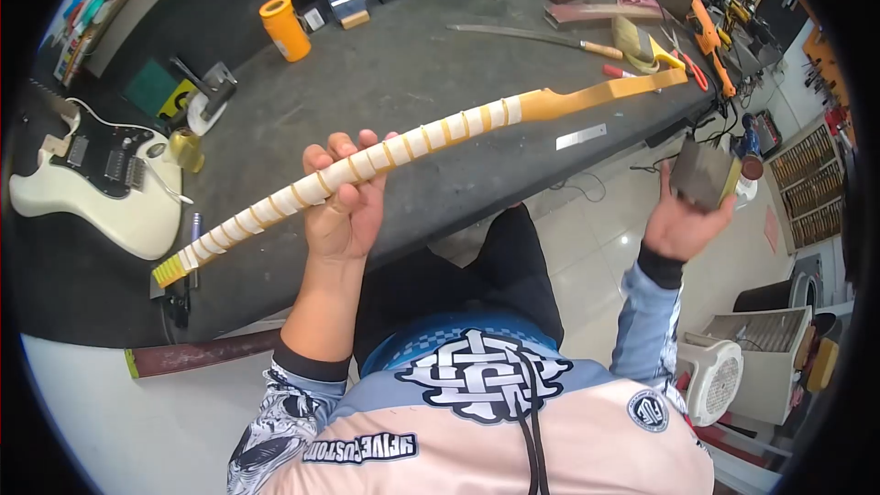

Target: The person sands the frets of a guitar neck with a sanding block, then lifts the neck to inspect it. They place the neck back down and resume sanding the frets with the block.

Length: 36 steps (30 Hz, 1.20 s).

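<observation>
A guitar neck [440,134] slants across the view above the bench, its headstock at the upper right. Strips of pale masking tape cover the fingerboard between the frets, with yellow tape at the lower left end. My left hand [346,206] is closed around the middle of the neck, thumb on the near side and fingertips over the far edge. Off to the right, beyond the bench edge, my right hand [683,227] grips a dark grey-brown sanding block [704,172], held apart from the neck. Part of the right fingers is hidden behind the block.
A white electric guitar body [101,179] lies on the dark bench [367,64] at left. Toward the back stand an orange container [285,29] and several small bottles. A long file [522,35], a brush [637,44], red scissors [694,69] and a metal ruler [581,137] lie at right.
</observation>
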{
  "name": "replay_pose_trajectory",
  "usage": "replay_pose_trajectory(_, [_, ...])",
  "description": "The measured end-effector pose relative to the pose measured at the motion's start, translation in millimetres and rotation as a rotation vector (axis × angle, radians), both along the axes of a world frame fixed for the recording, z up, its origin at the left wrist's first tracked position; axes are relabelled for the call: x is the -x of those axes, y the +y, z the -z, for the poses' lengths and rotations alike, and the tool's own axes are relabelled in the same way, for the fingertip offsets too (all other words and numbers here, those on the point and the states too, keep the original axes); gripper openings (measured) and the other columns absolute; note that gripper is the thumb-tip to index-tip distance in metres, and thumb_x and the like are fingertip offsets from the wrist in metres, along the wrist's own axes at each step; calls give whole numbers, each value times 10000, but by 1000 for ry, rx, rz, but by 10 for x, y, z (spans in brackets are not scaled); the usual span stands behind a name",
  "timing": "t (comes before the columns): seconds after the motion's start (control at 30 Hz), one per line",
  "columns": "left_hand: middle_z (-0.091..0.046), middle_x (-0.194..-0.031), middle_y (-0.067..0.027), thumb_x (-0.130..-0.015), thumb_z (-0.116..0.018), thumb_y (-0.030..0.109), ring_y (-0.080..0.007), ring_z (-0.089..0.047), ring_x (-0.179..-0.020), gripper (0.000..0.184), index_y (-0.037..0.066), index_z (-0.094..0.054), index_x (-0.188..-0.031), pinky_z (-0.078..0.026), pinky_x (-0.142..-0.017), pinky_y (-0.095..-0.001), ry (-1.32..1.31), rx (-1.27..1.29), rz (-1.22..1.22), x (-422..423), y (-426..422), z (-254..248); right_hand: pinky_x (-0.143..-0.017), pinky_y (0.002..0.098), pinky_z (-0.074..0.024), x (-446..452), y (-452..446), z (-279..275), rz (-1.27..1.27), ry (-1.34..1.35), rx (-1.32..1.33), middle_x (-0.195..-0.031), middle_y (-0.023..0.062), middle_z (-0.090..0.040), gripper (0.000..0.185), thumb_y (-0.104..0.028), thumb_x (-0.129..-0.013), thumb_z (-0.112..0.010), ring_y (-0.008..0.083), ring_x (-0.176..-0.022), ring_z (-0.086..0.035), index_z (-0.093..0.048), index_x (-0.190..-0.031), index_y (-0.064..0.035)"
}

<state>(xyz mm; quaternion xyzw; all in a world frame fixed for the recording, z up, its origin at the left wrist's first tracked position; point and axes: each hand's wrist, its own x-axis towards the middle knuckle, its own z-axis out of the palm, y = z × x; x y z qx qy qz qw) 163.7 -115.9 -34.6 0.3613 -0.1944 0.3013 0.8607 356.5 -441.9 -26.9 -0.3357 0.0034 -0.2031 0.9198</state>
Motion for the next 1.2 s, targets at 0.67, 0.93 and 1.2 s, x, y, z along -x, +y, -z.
replay_pose_trajectory(0.67, [-460,-1381,0,-901,-715,8,-292,-326,-1470,284,237,-657,-1059,-225,-1265,-443,308,266,153,-34,-189,499,-809,627,-561,-1311,664,191,-270,18,158,-1342,84,-589,651,-598,-940,-311,344,-1144,-620,-512,-1395,-176])
replay_pose_trajectory(0.93, [-525,-1390,-76,-979,-644,94,-311,-396,-1431,206,122,-613,-1180,-295,-1240,-454,474,455,69,-17,-274,372,-688,568,-554,-1535,835,270,-227,-34,88,-1274,118,-629,629,-556,-896,-362,390,-1040,-649,-573,-1332,-153])
replay_pose_trajectory(1.2, [-516,-1405,-298,-1053,-511,383,-438,-489,-1348,540,-73,-502,-1343,-524,-1070,-446,831,630,18,-65,-250,103,-671,596,-555,-1449,1106,129,-223,-43,133,-1257,139,-608,606,-543,-856,-434,414,-1013,-638,-564,-1288,-138])
